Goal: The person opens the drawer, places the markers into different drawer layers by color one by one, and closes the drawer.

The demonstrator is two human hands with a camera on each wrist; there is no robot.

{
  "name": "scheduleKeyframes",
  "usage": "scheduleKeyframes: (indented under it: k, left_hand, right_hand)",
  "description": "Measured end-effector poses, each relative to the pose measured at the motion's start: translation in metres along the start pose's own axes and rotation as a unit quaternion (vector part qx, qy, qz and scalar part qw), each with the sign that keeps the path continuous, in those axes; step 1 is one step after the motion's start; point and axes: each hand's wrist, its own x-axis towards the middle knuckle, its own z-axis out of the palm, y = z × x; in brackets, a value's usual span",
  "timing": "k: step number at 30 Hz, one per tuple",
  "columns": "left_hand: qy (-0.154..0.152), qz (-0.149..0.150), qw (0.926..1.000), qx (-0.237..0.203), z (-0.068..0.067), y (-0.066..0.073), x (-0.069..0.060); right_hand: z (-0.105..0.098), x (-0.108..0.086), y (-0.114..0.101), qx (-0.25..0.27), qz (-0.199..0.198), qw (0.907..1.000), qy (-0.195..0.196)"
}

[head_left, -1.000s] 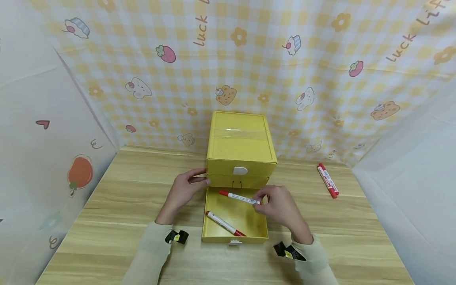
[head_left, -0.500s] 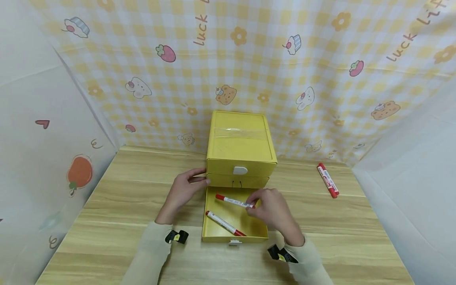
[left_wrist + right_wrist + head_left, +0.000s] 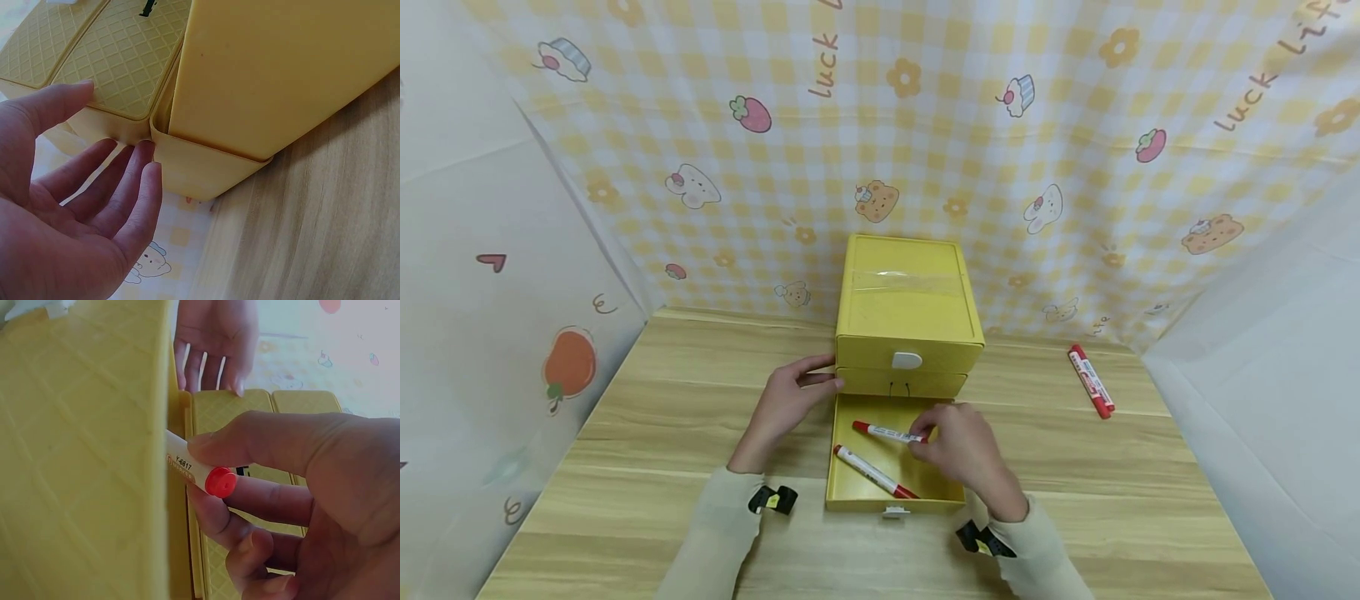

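Observation:
A yellow drawer box (image 3: 910, 287) stands at the back, its bottom drawer (image 3: 895, 505) pulled out. My right hand (image 3: 961, 446) pinches one end of a red-capped white marker (image 3: 887, 432) between thumb and fingers, over that drawer. In the right wrist view the red end of this marker (image 3: 187, 464) sticks out past the fingers, and the drawer front hides the rest. Another marker (image 3: 872, 471) lies slantwise in the drawer near its front. At the box's left side my left hand (image 3: 786, 404) rests with extended fingers, its thumb touching the edge of the middle drawer front (image 3: 119, 59).
Two red and white markers (image 3: 1090, 379) lie side by side on the wooden table (image 3: 1097, 500), at the right. Behind the box hangs a yellow checked cloth (image 3: 820, 150). A white handle (image 3: 895, 512) juts from the bottom drawer's front.
My right hand has moved left and toward the drawer's front, carrying the pinched marker with it. My left hand has stayed in place.

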Motion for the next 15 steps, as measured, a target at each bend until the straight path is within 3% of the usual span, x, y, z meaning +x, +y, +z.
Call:
scheduleKeyframes:
  k: [15]
  left_hand:
    - [-0.003, 0.002, 1.0, -0.004, 0.0001, -0.0003, 0.0002]
  right_hand:
    - [0.0065, -0.0017, -0.0082, -0.012, -0.027, 0.9995, -0.013]
